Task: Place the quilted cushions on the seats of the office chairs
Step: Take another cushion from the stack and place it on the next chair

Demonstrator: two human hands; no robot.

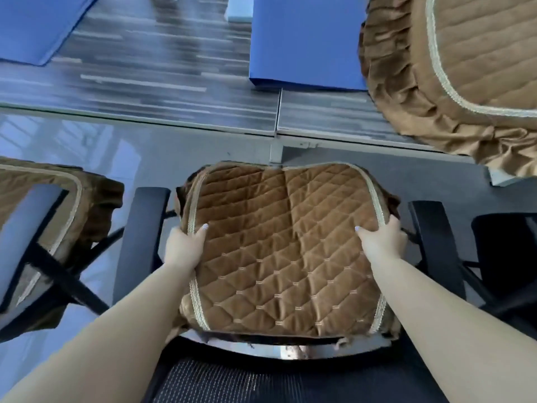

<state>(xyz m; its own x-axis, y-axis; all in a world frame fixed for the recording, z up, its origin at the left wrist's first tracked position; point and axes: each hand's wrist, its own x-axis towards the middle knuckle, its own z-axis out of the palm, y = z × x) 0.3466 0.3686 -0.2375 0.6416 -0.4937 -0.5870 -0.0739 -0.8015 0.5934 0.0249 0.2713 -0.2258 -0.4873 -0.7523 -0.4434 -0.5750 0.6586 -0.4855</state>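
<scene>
A brown quilted cushion (283, 245) with pale gold trim lies over the seat of a black office chair (146, 234), between its two armrests. My left hand (184, 247) grips the cushion's left edge, thumb on top. My right hand (383, 242) grips the right edge the same way. The chair's mesh backrest (232, 379) is at the bottom of the view. A second quilted cushion (453, 62) lies on the desk at the upper right, its frill hanging over the edge. A third cushion (62, 199) covers the chair on the left.
A grey striped desk (162, 82) runs across the back, with blue pads (305, 39) on it. Another black chair (505, 254) stands at the right. The glossy grey floor (116, 146) shows between desk and chairs.
</scene>
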